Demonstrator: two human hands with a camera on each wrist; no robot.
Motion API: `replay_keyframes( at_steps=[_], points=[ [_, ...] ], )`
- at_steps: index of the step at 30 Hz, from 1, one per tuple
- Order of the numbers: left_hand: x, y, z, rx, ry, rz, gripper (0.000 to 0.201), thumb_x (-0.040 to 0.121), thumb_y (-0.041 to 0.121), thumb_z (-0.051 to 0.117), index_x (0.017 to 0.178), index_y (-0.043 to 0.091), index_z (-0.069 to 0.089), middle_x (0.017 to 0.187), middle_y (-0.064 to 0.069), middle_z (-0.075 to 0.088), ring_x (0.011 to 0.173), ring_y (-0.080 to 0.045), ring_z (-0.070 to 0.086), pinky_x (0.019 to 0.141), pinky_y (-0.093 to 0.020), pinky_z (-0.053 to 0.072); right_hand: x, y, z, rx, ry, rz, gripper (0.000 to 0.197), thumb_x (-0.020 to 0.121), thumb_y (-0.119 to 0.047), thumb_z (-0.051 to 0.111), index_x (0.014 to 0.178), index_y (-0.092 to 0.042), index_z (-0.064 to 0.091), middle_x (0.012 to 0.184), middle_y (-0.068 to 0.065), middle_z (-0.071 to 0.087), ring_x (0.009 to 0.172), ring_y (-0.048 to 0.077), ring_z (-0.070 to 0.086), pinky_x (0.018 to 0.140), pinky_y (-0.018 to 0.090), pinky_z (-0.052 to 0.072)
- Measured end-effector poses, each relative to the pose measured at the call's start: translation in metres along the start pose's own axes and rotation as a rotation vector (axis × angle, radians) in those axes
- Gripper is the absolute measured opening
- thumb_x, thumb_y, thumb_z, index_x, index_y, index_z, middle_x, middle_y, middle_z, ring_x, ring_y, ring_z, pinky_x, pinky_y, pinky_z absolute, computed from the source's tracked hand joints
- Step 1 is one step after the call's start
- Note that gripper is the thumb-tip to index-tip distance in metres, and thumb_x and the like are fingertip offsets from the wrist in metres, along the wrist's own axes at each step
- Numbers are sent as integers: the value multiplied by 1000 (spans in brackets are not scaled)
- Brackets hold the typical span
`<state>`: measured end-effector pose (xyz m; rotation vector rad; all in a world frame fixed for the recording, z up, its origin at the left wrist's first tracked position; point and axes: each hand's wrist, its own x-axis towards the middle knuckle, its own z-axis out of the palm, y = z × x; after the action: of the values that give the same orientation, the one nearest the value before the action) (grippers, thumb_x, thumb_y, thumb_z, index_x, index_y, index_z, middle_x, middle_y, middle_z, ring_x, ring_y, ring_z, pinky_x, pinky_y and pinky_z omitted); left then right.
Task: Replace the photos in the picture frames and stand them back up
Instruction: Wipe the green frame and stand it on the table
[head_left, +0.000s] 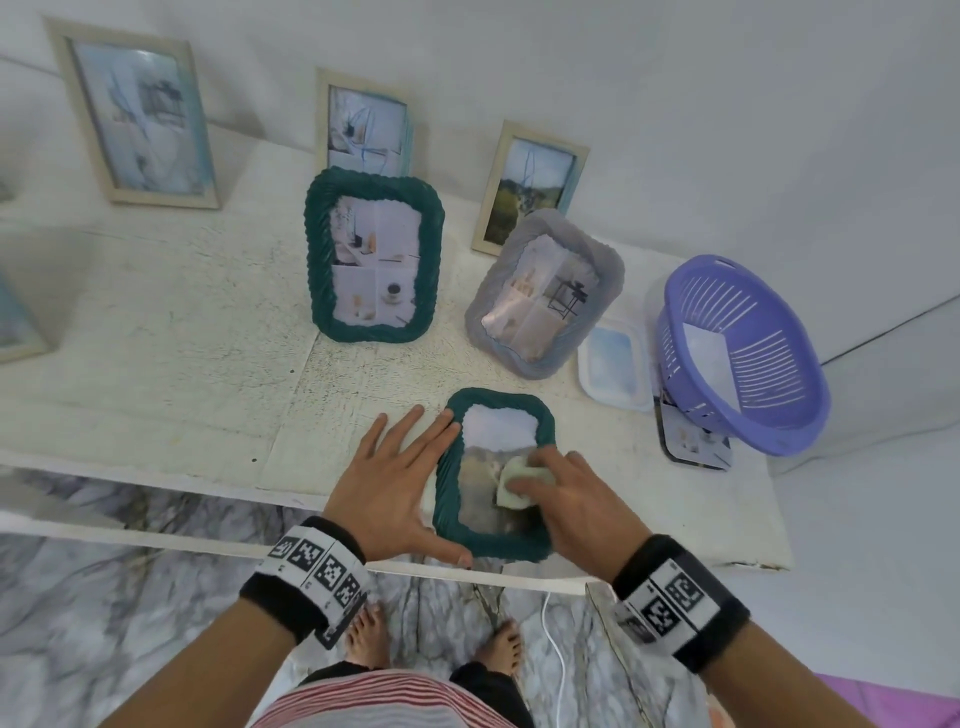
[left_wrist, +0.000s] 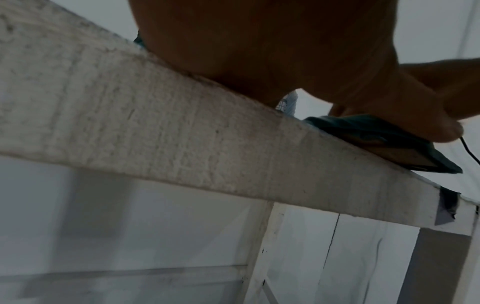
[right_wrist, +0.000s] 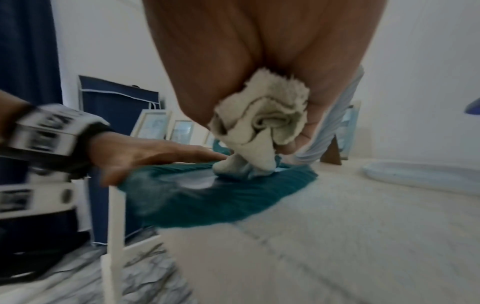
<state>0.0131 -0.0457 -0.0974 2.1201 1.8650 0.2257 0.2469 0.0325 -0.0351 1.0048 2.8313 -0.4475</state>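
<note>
A small teal frame (head_left: 451, 499) with a landscape photo lies face up at the table's front edge, also in the right wrist view (right_wrist: 221, 197) and the left wrist view (left_wrist: 384, 142). My left hand (head_left: 395, 478) lies flat with straight fingers against its left border, thumb at the near corner. My right hand (head_left: 566, 493) grips a cream cloth (head_left: 519, 483) and presses it on the glass; the wad of cloth (right_wrist: 262, 123) shows bunched in the fingers. A larger teal frame (head_left: 374, 254) and a grey frame (head_left: 545, 291) stand behind.
Three pale wooden frames (head_left: 140, 114) lean on the wall at the back. A purple basket (head_left: 743, 353) sits tilted at the right, beside a white lid (head_left: 613, 364) and a loose backing board (head_left: 691, 441). The white table edge (left_wrist: 207, 131) is near my wrists.
</note>
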Motion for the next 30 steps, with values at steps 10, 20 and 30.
replay_keyframes(
  at_steps=[10, 20, 30],
  points=[
    [1, 0, 0, -2, -23, -21, 141, 46, 106, 33, 157, 22, 8, 163, 10, -1, 149, -14, -10, 119, -47, -7, 31, -21, 1, 141, 35, -34, 37, 84, 0, 54, 117, -12, 66, 125, 14, 52, 94, 34, 51, 82, 41, 46],
    [0, 1, -2, 3, -22, -18, 141, 47, 106, 33, 157, 22, 5, 162, 10, -6, 148, -14, -15, 119, -47, -9, 56, -7, -7, 66, 127, 153, 39, 85, -3, 58, 121, -15, 63, 130, 10, 50, 103, 31, 47, 95, 38, 43],
    [2, 0, -3, -17, -34, -22, 142, 45, 106, 35, 155, 25, -2, 161, 12, -11, 147, -12, -18, 119, -47, -9, -3, 11, -11, 154, -13, -65, 32, 91, -10, 49, 114, -22, 68, 121, 5, 57, 90, 25, 57, 82, 31, 49]
  ],
)
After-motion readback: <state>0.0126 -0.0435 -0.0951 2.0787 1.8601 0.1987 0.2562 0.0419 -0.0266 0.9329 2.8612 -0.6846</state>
